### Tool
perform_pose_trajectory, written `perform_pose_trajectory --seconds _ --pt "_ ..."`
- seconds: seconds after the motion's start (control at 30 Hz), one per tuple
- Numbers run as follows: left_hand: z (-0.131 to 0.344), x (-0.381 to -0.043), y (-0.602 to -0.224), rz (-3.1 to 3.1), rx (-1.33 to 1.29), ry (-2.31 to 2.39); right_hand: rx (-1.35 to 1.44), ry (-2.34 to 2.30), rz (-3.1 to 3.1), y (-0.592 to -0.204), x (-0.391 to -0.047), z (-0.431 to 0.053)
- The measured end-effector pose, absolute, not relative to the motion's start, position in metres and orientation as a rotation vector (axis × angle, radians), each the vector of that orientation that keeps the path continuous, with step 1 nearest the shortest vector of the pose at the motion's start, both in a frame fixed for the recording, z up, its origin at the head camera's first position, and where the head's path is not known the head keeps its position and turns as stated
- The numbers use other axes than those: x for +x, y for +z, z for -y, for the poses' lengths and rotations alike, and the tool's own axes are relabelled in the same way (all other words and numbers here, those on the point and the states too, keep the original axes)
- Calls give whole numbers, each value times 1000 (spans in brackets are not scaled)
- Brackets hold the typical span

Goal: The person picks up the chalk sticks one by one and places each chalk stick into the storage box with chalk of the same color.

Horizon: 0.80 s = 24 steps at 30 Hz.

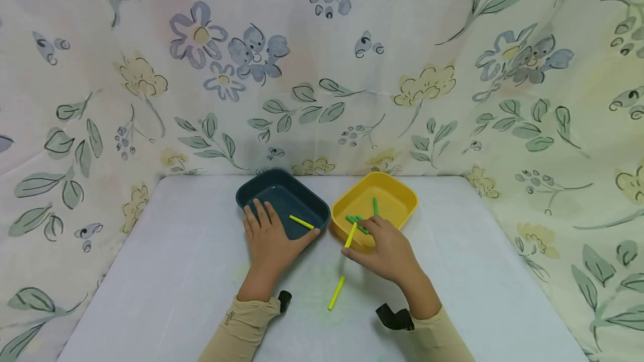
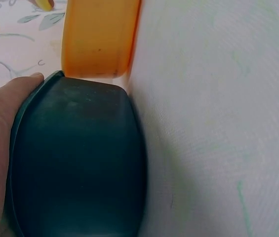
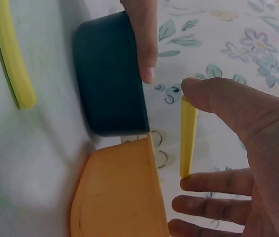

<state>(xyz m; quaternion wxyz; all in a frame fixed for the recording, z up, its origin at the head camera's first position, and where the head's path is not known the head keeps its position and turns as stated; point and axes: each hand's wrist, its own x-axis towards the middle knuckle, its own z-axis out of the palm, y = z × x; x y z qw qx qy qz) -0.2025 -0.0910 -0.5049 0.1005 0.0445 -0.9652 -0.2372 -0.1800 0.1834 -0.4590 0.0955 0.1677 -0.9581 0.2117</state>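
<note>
My left hand [image 1: 271, 242] lies spread over the near side of a dark blue tray [image 1: 313, 197], its straight fingers on the left rim and its thumb at the right rim. Inside that tray is a yellow chalk stick [image 1: 302, 222]. My right hand [image 1: 389, 247] pinches another yellow chalk stick [image 3: 188, 138] end to end between thumb and a finger. It is over the near side of a yellow tray [image 1: 397, 194], which contains several green chalk sticks [image 1: 375, 206]. A further yellow chalk stick [image 1: 336, 293] lies on the table between my forearms.
Both trays stand close side by side at the back of the white-covered table [image 1: 191, 222]. A floral cloth [image 1: 322, 71] hangs behind them. Faint green marks show on the table cover. Black mounts [image 1: 394, 317] are on both wrists.
</note>
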Motion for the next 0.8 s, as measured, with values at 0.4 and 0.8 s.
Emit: perform_pose_trajectory --seconds 0.4,0.8 --pt "92 -202 -505 2845 128 -711 370 568 2868 -465 -205 -179" --pt "92 -204 -507 2864 135 -705 302 541 2914 -464 -220 -173"
